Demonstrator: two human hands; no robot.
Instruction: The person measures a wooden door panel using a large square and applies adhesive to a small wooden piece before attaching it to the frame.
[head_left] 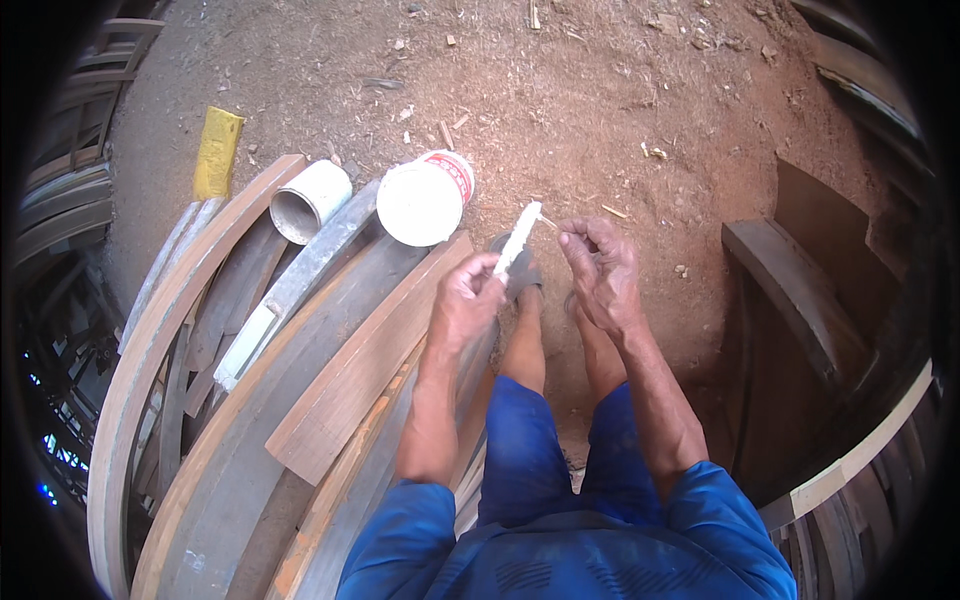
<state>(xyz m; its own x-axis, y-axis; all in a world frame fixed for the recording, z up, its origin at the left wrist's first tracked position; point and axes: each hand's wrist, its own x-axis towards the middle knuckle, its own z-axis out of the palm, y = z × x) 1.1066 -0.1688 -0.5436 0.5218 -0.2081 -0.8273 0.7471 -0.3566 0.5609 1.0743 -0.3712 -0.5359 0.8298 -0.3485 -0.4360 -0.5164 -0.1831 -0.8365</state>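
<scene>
My left hand (466,303) is closed around the lower end of a narrow white strip (519,236), which looks smeared with white paste and tilts up to the right. Opposite it, my right hand (602,268) pinches a thin, light-coloured stick (547,221). The stick's tip meets or nearly meets the strip's upper end; I cannot tell whether they touch. Both hands are held up in front of my legs, over the dirt floor. Left of them, a white tub (418,205) with a red-marked side rests on the planks, its white round face turned toward me.
A hollow white cylinder (311,201) lies beside a white-smeared bar (290,290) on stacked curved planks (330,400) at my left. A yellow packet (217,153) is at the stack's far end. Boards (800,290) stand at the right. Wood chips litter the dirt floor (600,110).
</scene>
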